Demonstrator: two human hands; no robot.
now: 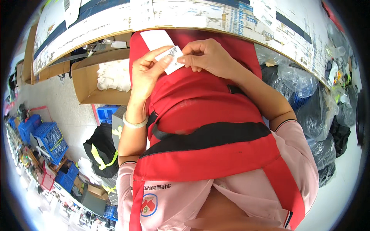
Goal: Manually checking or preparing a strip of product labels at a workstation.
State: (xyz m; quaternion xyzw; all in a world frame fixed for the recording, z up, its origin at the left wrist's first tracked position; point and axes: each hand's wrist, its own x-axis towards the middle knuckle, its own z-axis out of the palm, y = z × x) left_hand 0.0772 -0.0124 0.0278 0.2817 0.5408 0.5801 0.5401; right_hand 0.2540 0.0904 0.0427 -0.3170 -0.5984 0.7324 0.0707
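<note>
A small white label [173, 67] with dark print lies between my two hands, above my lap. My left hand [145, 73] grips its left side, the thumb resting on the printed face. The fingers of my right hand [210, 57] are pinched together at the label's right edge. Behind my left fingers, a longer white strip [157, 38] reaches up toward the table; I cannot tell whether it joins the label. A red apron [204, 102] covers my lap under both hands.
The worn edge of a table [185, 17] runs across just beyond my hands. An open cardboard box [85, 86] with white scraps stands on the left, blue crates [51, 140] farther off. Clear and dark plastic bags [314, 115] are heaped on the right.
</note>
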